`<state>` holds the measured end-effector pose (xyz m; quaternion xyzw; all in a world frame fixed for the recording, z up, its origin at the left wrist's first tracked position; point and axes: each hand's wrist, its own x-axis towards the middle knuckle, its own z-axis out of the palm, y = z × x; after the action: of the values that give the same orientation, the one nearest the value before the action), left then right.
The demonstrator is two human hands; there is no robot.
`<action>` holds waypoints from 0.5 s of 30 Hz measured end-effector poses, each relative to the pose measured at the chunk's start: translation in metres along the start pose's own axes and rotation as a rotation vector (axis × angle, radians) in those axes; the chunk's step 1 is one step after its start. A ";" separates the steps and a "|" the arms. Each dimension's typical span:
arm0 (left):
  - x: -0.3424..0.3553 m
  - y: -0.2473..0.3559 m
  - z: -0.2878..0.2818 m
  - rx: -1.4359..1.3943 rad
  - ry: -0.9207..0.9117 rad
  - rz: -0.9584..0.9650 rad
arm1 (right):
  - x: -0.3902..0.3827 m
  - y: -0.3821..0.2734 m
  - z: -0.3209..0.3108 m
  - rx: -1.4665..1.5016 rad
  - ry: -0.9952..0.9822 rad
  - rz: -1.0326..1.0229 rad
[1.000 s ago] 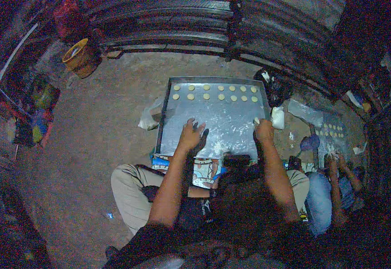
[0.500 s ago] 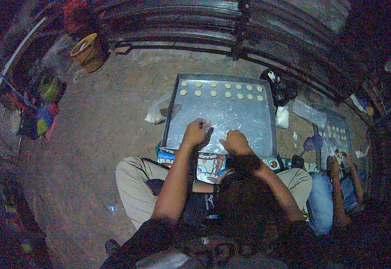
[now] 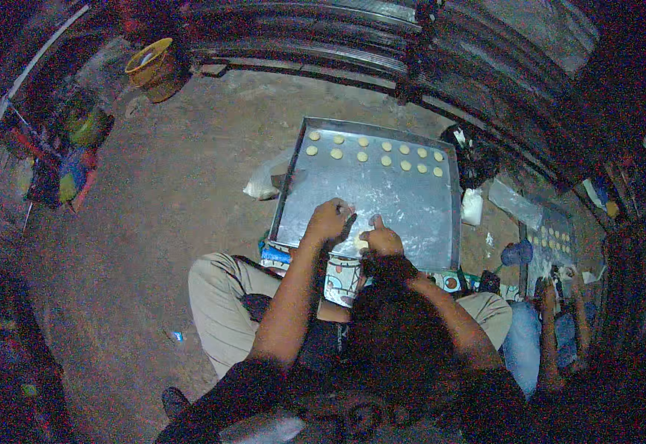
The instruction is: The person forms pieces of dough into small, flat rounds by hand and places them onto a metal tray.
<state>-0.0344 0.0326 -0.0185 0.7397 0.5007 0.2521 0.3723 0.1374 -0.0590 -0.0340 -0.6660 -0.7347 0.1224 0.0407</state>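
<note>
A large grey metal tray [image 3: 412, 200] dusted with white flour lies in front of me. Two rows of small round dough pieces [image 3: 362, 157] sit along its far side. My left hand [image 3: 330, 220] is over the near part of the tray, its fingers curled together; whatever they may hold is hidden. Beside it, my right hand [image 3: 384, 240] has its index finger stretched out, apart from the thumb. A pale dough piece [image 3: 360, 242] lies by the right thumb, between the two hands.
Colourful printed containers [image 3: 341, 281] stand under the tray's near edge. White plastic bags [image 3: 262, 185] flank the tray, and a black bag [image 3: 475, 159] lies at its far right corner. At right, another person's hands [image 3: 549, 292] work at a second tray [image 3: 560, 218]. A yellow bucket [image 3: 156, 74] stands far left.
My right hand has shifted slightly and its index finger has lifted away from the thumb, showing the pale dough piece. My left hand stays curled. The view has shifted a little.
</note>
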 end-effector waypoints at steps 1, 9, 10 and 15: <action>-0.002 0.002 -0.003 -0.010 -0.014 -0.035 | 0.001 0.002 0.001 0.069 0.008 0.044; -0.014 0.022 -0.020 0.083 -0.050 -0.057 | -0.001 0.030 0.007 0.168 0.192 0.129; -0.016 0.025 -0.023 0.085 -0.058 -0.065 | -0.001 0.036 0.010 0.156 0.239 0.160; -0.009 0.002 -0.017 0.127 -0.080 0.013 | -0.005 0.094 -0.007 0.456 0.328 0.387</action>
<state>-0.0491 0.0286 -0.0070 0.7746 0.4955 0.1927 0.3426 0.2304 -0.0554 -0.0487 -0.7777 -0.5320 0.1803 0.2822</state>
